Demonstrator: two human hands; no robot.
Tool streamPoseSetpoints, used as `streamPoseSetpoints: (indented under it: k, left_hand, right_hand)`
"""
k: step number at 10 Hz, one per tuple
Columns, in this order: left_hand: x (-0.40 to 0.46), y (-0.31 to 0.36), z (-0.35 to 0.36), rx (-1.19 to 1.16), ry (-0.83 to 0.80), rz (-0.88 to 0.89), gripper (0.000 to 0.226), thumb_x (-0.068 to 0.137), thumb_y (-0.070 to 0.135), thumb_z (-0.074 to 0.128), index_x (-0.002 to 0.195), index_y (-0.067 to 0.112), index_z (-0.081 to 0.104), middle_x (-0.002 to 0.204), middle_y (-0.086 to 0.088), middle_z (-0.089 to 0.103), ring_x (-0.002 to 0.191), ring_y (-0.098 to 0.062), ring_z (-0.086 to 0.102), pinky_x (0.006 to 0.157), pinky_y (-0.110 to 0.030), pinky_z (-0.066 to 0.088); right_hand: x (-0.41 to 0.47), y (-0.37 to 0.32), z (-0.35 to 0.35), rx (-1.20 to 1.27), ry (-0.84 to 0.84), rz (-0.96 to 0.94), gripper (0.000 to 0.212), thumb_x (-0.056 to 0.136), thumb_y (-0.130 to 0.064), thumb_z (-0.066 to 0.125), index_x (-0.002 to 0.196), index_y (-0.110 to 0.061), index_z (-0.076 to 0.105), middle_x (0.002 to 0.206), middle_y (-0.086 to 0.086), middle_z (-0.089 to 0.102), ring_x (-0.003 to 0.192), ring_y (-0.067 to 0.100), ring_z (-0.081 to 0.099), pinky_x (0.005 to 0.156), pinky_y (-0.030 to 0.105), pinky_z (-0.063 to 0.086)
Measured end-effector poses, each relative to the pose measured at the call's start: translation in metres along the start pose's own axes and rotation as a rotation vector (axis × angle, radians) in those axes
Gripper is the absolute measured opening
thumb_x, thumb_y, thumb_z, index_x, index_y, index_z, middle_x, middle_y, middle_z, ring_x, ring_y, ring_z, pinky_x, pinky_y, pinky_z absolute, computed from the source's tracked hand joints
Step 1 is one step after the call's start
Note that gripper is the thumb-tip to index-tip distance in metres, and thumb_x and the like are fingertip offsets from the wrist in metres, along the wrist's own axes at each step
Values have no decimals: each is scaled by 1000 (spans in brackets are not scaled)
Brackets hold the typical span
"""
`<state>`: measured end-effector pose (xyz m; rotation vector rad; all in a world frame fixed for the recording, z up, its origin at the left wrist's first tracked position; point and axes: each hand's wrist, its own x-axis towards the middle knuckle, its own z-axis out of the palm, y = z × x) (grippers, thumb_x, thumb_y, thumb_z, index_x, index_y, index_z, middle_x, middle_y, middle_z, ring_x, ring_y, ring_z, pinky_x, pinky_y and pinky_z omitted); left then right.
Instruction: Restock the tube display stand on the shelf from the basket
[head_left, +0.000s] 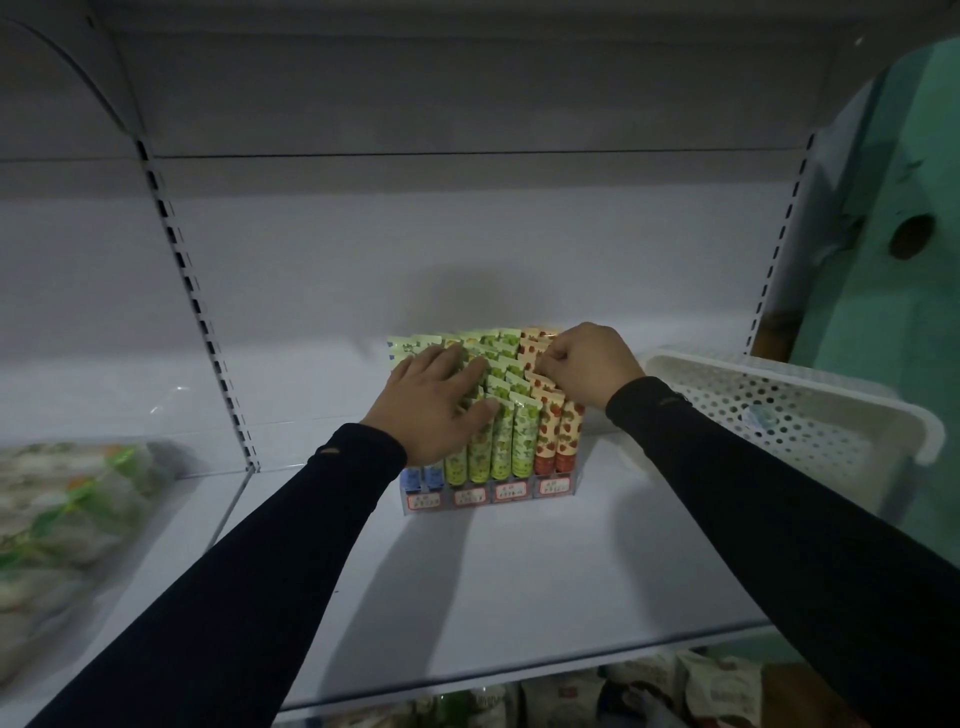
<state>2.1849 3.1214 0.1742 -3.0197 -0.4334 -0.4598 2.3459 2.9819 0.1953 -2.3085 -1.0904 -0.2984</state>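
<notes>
I have my left hand (434, 402) laid flat, fingers (470, 382) spread across the green tubes (501, 415), probably to keep the rows from toppling. My right hand (589, 366) pinches the crimped top of a red strawberry-print tube (543, 358), seating it just right of those fingers. The clear tiered display stand (470, 499) on the white shelf (519, 571) looks nearly full. The white perforated plastic basket (789, 405) right of both hands shows no tubes.

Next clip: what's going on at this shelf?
A person is stocking a clear tube display stand on a white shelf. The left hand lies flat on the green tubes, fingers straight. The right hand pinches the top of a red strawberry tube in the right-hand rows. A white perforated basket sits to the right; no tubes show inside it.
</notes>
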Motion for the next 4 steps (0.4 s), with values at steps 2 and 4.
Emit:
streamPoseSetpoints:
  k: [2,4]
  left_hand:
    - [-7,-8,-5,-45,40,-19,72,94,67,25,154,27,23,162,-4,18,149,-23,11,120,-40,9]
    - [-36,-15,-23,-67,116,-69,92,80,75,14,152,20,30,158,-7,28,147,-24,19,119,-37,13]
  right_hand:
    - [-13,-5,-16,74,69,-46,36,95,-32,55,76,-6,72,63,-5,59,60,8,54,55,23,35]
    - [-35,-14,-36,83,87,-158,38,97,-40,52,124,-16,64,126,4,60,113,15,53,87,20,33]
